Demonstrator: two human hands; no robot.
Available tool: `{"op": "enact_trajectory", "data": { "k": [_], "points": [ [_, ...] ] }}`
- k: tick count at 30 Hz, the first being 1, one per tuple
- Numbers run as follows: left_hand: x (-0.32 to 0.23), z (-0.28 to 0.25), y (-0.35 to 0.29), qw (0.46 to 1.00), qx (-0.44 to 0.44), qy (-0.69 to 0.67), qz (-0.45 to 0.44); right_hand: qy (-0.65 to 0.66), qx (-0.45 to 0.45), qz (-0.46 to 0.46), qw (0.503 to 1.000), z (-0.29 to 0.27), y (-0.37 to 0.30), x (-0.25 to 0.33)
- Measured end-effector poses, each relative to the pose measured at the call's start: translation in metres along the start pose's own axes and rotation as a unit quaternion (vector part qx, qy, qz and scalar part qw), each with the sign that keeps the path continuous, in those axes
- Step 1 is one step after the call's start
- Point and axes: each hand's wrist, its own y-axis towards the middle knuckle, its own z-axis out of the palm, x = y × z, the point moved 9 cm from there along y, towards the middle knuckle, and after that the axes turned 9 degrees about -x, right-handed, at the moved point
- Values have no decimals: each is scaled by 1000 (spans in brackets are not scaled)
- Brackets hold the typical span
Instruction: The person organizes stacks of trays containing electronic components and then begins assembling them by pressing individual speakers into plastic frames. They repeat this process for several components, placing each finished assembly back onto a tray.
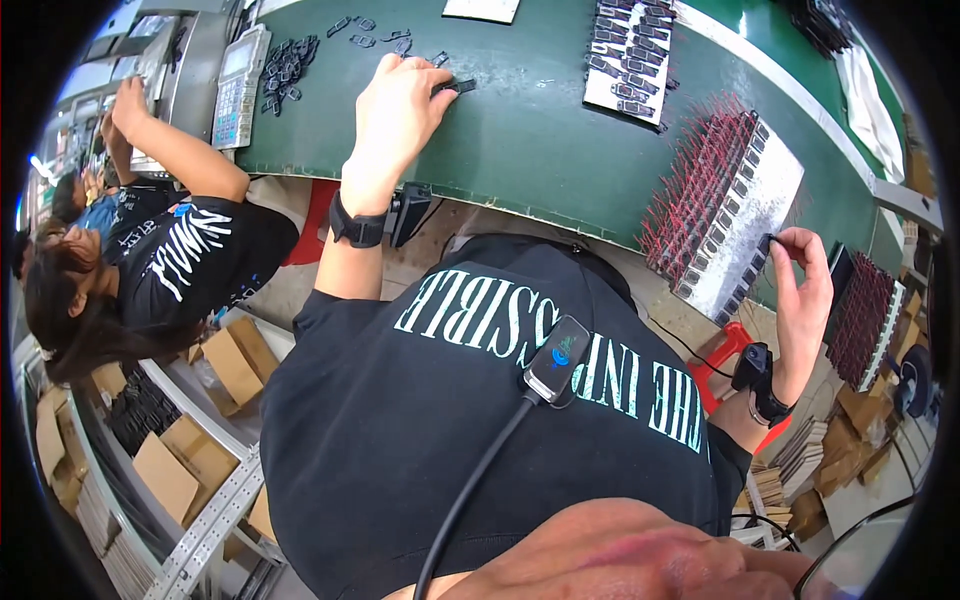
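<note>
Over the green worktable (520, 140), my left hand (395, 115) is closed in a pinch on a small black plastic part (460, 87). Several similar black parts (375, 35) lie scattered beyond it, and a denser pile (288, 70) sits to its left. My right hand (805, 275) pinches a small dark part (768, 243) at the right edge of a white board (755, 215). Rows of black parts line that board's edges, and thin red wires (695, 175) bristle from its left side. The board is tilted over the table's near edge.
A second white board (625, 65) covered with black parts lies farther back. At the left stands a grey device with a keypad (240, 90), near a co-worker's arm (190, 150). Another wired board (865, 320) is at the far right. Cardboard boxes (185, 465) fill the lower left.
</note>
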Motion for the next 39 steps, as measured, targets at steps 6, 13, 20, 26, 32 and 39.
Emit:
{"op": "enact_trajectory", "data": {
  "k": [6,13,20,26,32,39],
  "points": [
    [-48,25,17,995,-42,-68,64,206,-167,49,963,-62,-2,-21],
    [-132,19,58,884,52,-458,-83,371,-14,30,928,9,25,11],
    [-237,47,53,669,273,-685,-85,405,-7,44,913,37,35,19],
    [-242,47,51,641,249,-721,-81,381,-12,42,923,40,38,14],
    [-241,48,56,696,221,-680,-62,231,-56,13,971,29,38,14],
    [-242,54,53,666,244,-700,-80,169,-72,-55,982,26,39,32]
  ]
}}
